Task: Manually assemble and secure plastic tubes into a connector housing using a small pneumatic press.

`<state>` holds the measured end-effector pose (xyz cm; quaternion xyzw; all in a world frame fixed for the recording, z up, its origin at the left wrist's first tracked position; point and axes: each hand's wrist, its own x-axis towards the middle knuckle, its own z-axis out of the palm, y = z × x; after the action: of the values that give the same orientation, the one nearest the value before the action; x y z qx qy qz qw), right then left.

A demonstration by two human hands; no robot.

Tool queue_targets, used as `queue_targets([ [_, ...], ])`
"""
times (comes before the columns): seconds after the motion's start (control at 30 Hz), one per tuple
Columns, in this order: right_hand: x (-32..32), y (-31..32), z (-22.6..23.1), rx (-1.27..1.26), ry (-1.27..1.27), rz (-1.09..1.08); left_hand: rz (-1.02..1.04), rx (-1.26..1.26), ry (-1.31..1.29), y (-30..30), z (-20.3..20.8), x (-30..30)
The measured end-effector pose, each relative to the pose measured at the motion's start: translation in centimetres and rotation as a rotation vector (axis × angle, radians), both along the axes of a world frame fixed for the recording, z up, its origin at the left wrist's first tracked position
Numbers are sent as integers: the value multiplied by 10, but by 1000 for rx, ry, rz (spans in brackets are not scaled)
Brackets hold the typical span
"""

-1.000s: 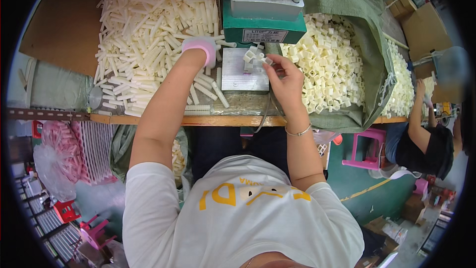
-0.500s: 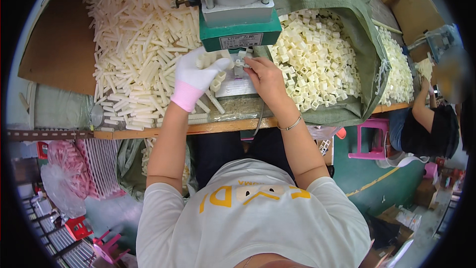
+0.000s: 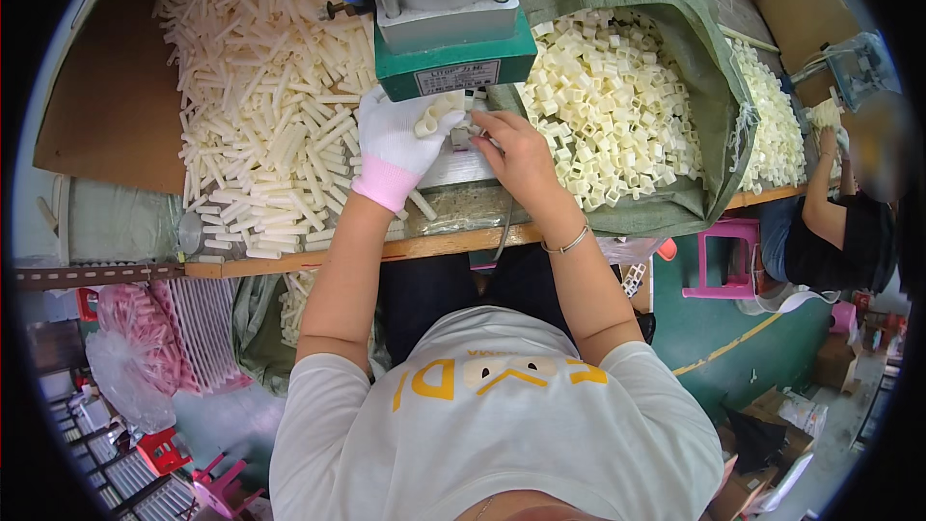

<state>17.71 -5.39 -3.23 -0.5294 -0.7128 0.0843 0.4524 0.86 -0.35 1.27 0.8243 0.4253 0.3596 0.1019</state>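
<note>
My left hand (image 3: 395, 135), in a white glove with a pink cuff, is closed around several cream plastic pieces (image 3: 434, 119), one showing a hollow ring-like end. It is just below the press's green block. My bare right hand (image 3: 521, 154) reaches to the small metal fixture (image 3: 461, 135) under the press (image 3: 455, 63). Its thumb and index finger are apart at the fixture's right side, and I see nothing held between them. A small pale piece by the fixture is partly hidden by my fingers.
Long cream plastic tubes (image 3: 260, 106) are heaped on the left of the bench. On the right, an open green sack (image 3: 719, 135) holds many short square hollow pieces (image 3: 608, 106). A wooden bench edge (image 3: 434, 243) runs in front. Another person (image 3: 839, 222) works at far right.
My left hand has shifted slightly right, nearer the fixture. My right thumb and index finger have parted at the fixture. The whole view has shifted a little.
</note>
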Motion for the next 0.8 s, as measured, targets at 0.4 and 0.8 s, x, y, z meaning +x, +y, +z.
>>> queue_targets([
  [0.4,98,-50,0,-31,385,-503,61,200,-47,-6,-9,1],
  [0.8,91,-15,6,-627,-510,-506,511,-785,951,-162,-43,-248],
])
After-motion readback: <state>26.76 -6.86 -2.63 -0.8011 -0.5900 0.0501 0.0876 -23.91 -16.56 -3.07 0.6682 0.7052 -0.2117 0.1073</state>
